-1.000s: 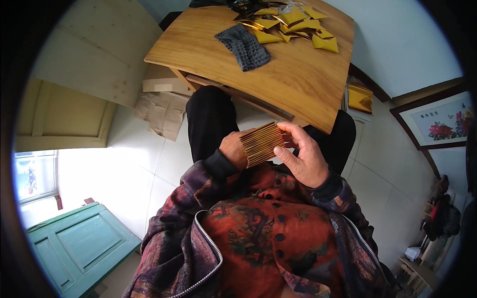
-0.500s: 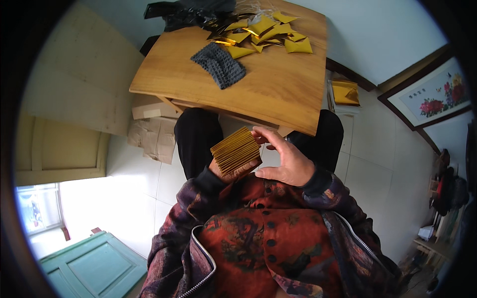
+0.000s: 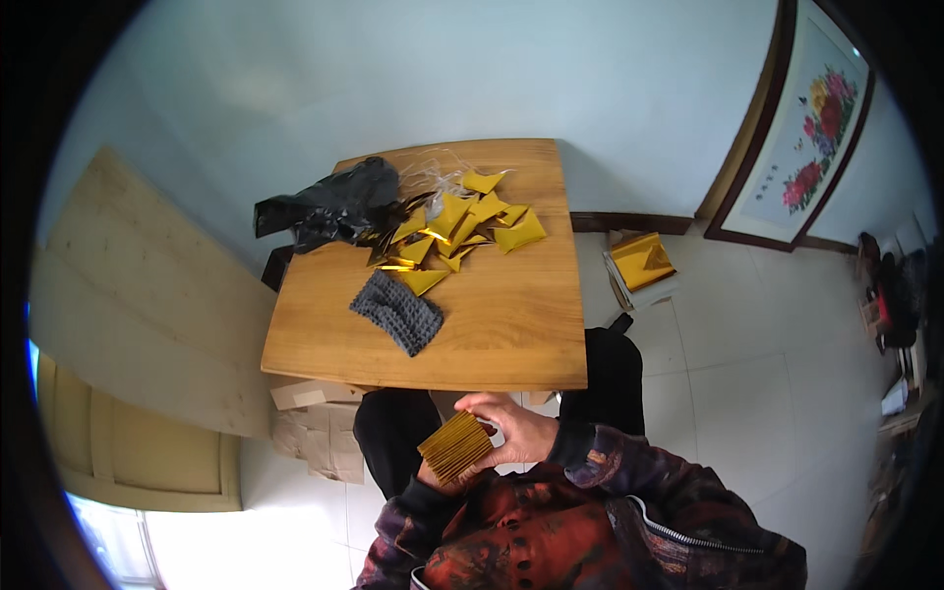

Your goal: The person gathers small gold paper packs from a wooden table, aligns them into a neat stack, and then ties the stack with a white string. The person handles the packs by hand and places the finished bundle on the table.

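Note:
Above my lap is a thick pleated-looking stack of gold paper (image 3: 455,447), its many edges facing up. My left hand (image 3: 440,480) supports it from below and is mostly hidden by the stack and my sleeve. My right hand (image 3: 524,433) curves around the stack's right side, fingers at its far edge and thumb at its near right edge. On the wooden table (image 3: 501,344) ahead lie several loose folded gold paper pieces (image 3: 519,230). Nearer to me on the table is a dark grey textured cloth (image 3: 397,313).
A black plastic bag (image 3: 339,205) and clear plastic wrapping (image 3: 433,179) lie at the table's back. Right of the table, a gold sheet pile (image 3: 641,262) rests on the tiled floor. Flattened cardboard (image 3: 317,440) lies at left; a framed flower picture (image 3: 801,138) leans at right.
The view has tilted up, so the table sits lower in the picture and more wall shows. My right hand has closed in from loosely beside the gold stack to gripping its side.

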The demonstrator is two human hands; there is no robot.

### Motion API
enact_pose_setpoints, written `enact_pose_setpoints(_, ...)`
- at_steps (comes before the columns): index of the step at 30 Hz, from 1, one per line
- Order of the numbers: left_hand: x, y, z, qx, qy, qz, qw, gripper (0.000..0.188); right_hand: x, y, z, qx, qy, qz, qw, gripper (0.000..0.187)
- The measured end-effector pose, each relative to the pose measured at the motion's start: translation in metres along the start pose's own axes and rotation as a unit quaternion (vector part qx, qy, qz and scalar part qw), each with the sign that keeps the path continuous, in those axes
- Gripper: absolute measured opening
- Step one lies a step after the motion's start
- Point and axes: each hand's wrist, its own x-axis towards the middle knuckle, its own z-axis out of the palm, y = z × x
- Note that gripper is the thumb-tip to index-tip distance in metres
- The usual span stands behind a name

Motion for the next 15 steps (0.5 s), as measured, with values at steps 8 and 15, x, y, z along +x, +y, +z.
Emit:
enact_pose_setpoints(8,0.041,0.048,0.016,-0.171,-0.029,-0.108,0.979,0.042,0.001,0.008,0.001,0.197,0.069,0.051,0.977,0.039)
enact_pose_setpoints(15,0.054,0.05,0.019,-0.137,-0.066,-0.117,0.981,0.058,-0.006,0.015,-0.02,0.16,0.088,0.004,0.983,0.044)
